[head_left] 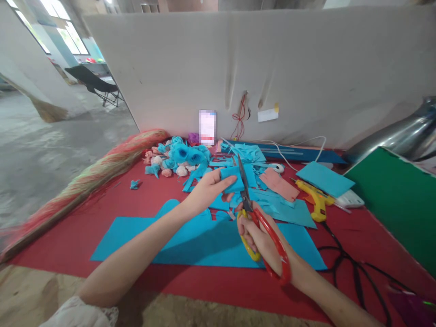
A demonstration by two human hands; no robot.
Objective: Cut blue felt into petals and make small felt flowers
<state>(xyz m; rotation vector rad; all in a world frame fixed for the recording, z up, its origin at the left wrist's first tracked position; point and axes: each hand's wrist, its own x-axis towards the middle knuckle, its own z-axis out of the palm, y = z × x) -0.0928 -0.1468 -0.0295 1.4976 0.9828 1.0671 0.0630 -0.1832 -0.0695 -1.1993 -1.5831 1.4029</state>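
My left hand (218,184) is closed on a small folded piece of blue crepe paper (232,178), thumb on top. My right hand (257,229) grips a pair of scissors (245,200) with one red and one yellow handle. Their dark blades point away from me and lie against the right edge of the blue piece. Below both hands a long blue sheet (204,245) lies flat on the red table cover (136,195). Blue scraps and strips (248,154) are spread just beyond the hands.
Blue, white and pink paper flowers (182,154) are heaped at the back left. A yellow glue gun (318,202) with a black cable (340,254) lies to the right, beside a green board (395,204). A straw bundle (102,177) borders the left edge. A phone (207,127) leans on the back panel.
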